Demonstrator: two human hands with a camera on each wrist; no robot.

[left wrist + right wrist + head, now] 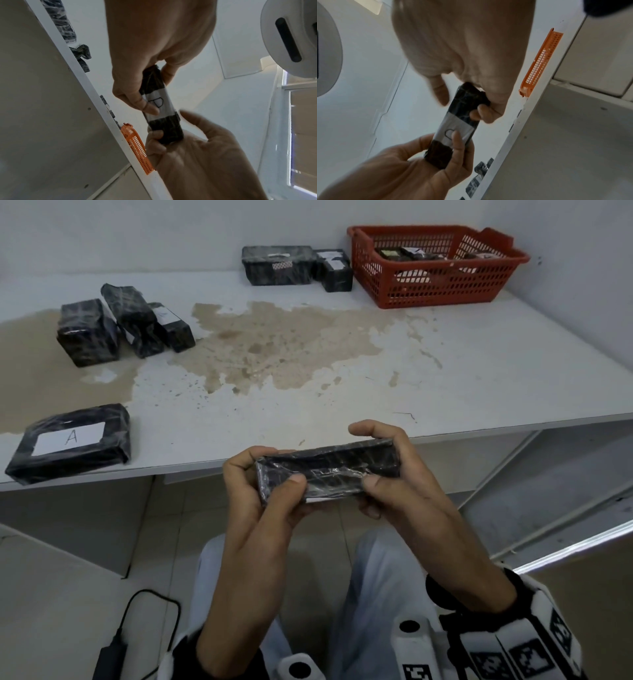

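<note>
I hold a long black plastic-wrapped package (329,470) level in front of me, just off the table's front edge. My left hand (272,467) grips its left end, thumb on top. My right hand (366,455) grips the right end, fingers curled over the far side. Seen from below, the package (163,121) carries a white label (157,102) marked with a letter like "D". In the left wrist view my left hand (159,90) comes from above and my right hand (169,124) from below. In the right wrist view my right hand (460,104) is on top of the package (462,97), and a left hand finger lies across the label (465,129).
The stained white table (342,392) holds a black package labelled "A" (68,440) at the front left, three packages (120,326) further back, and two (294,265) by the wall. A red basket (435,292) with more packages stands at the back right. A power bank with its cable (113,655) lies on the floor.
</note>
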